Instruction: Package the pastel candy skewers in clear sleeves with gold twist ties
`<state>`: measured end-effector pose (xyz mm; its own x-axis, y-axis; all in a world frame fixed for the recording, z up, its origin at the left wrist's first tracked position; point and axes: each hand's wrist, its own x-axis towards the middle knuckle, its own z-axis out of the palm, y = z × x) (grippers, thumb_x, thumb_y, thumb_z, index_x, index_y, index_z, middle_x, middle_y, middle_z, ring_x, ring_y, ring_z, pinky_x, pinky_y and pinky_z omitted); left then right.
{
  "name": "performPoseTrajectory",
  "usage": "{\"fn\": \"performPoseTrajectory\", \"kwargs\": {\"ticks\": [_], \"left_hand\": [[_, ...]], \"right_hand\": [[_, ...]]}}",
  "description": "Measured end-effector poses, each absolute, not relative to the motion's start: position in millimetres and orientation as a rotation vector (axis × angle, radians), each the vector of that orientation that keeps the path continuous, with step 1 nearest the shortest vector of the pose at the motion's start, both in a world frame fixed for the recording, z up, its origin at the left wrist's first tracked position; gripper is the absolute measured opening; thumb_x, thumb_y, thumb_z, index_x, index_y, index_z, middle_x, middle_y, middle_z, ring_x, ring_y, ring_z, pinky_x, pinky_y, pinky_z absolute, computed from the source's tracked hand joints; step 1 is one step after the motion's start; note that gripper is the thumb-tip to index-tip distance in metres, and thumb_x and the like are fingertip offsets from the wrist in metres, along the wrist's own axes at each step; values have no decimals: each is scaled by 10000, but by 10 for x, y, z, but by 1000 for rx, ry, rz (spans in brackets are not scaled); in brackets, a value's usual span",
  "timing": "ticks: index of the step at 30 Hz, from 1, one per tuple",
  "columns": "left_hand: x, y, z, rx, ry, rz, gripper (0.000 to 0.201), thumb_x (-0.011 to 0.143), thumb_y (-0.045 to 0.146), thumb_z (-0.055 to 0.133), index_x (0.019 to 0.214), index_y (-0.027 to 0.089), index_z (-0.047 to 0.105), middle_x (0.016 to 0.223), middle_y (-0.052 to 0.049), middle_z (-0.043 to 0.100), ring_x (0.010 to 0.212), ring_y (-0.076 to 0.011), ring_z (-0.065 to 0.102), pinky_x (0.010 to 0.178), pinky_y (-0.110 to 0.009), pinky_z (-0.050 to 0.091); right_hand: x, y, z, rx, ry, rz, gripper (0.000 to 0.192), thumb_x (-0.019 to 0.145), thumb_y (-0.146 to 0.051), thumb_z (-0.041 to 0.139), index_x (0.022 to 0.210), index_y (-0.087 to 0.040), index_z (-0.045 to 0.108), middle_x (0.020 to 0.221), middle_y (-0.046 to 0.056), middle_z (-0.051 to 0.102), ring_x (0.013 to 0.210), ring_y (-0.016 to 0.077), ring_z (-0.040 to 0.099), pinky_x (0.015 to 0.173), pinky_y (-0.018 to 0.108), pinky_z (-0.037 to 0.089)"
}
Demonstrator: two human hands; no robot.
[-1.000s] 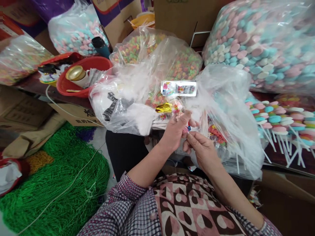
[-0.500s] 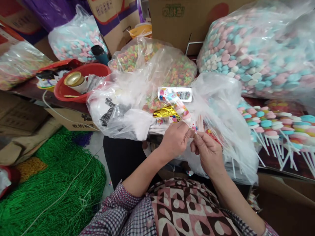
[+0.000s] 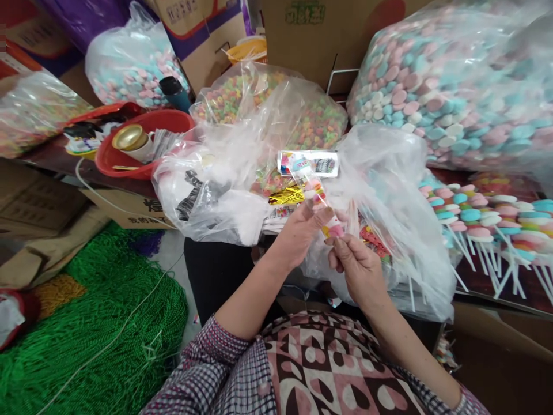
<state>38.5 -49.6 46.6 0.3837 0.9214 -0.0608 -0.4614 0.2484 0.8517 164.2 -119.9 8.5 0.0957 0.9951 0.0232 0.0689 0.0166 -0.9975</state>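
Observation:
My left hand (image 3: 299,233) is closed around a clear, printed wrapper with candy (image 3: 316,189) in it, the thumb pressed on its side. With thumb and fingers my right hand (image 3: 360,262) pinches the lower end of the same wrapper, where yellow and pink print shows. The wrapper's upper end points away from me. Just beyond it lie flat printed wrappers (image 3: 326,163). Beside my left hand rests a bundle of gold twist ties (image 3: 286,195). Crumpled clear plastic bags surround both hands.
Candy skewers on white sticks (image 3: 475,216) lie at the right. Behind stand a big bag of pastel candies (image 3: 432,98) and a bag of ring-shaped candies (image 3: 315,124). A red basin (image 3: 168,122) sits at the left. Green cord (image 3: 99,311) is heaped at the lower left.
My left hand has shifted from the wrapper's lower end up along its side. My right hand has drawn slightly toward me, and more of the wrapper's printed end shows.

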Motion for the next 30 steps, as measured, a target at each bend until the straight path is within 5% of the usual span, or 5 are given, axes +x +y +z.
{"fn": "performPoseTrajectory", "kwargs": {"ticks": [9,15,20,24,30], "left_hand": [[490,-606,406,690,700,970,387,733,501,768,780,167,579,544,57,441,603,-113,543,510,-204,382],[411,-597,342,708,663,868,402,803,555,681,810,160,611,570,34,484,525,-117,517,444,-223,397],[329,-652,437,756,532,862,388,798,522,709,670,174,596,481,53,389,514,-113,490,655,-303,495],[422,-820,431,643,195,492,447,775,576,696,631,197,508,438,87,284,398,-93,381,616,-340,496],[424,-853,381,911,501,570,470,778,655,632,696,217,482,499,78,350,438,-112,392,615,-336,475]], "right_hand": [[1485,-1219,149,-1333,-1191,1135,336,944,-493,548,772,-220,641,521,-46,509,470,115,419,493,263,346],[1663,-1156,265,-1304,-1417,1232,435,920,-512,581,608,-210,616,539,-14,572,481,122,494,502,268,404],[2058,-999,459,-1342,-1252,1128,277,857,-497,674,884,-239,771,648,1,669,602,144,580,606,279,479],[1972,-918,545,-1056,-941,1530,571,695,-632,748,1130,-263,720,949,68,743,836,233,688,718,375,559],[1637,-901,472,-1018,-842,1458,372,726,-505,764,1004,-283,656,811,6,679,864,222,692,768,381,577]]}}
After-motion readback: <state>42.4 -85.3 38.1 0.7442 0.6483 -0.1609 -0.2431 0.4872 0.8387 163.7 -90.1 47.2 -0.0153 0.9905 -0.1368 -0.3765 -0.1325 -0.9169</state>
